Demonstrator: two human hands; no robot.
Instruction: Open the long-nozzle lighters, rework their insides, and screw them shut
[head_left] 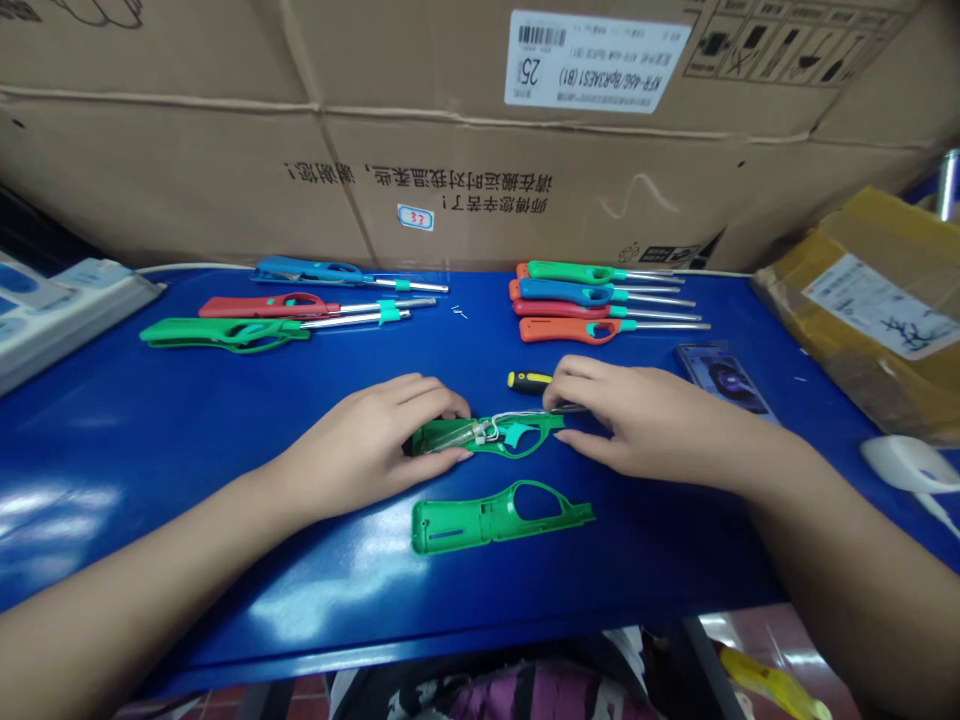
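Observation:
An opened green gas lighter half-shell point(536, 447) lies in front of me with its inner parts showing: a clear fuel tank, white wires and a teal trigger. My left hand point(375, 435) grips its handle end, thumb below and fingers above. At the nozzle end, my right hand point(611, 410) has its fingers bent over the thin metal tube, with the thumb just below; the fingers partly hide the tube. Nearer to me rests the matching green cover half point(457, 522), inner side up. A black-and-yellow screwdriver point(529, 381) lies behind, partly covered by my right hand.
Lighters, including a green one point(217, 332), lie at the back left; several more, including an orange one point(570, 328), are stacked at the back right. A phone point(726, 380), a taped carton point(877, 310) and a white mouse-like device point(911, 462) are rightward. A large cardboard box point(450, 130) stands behind.

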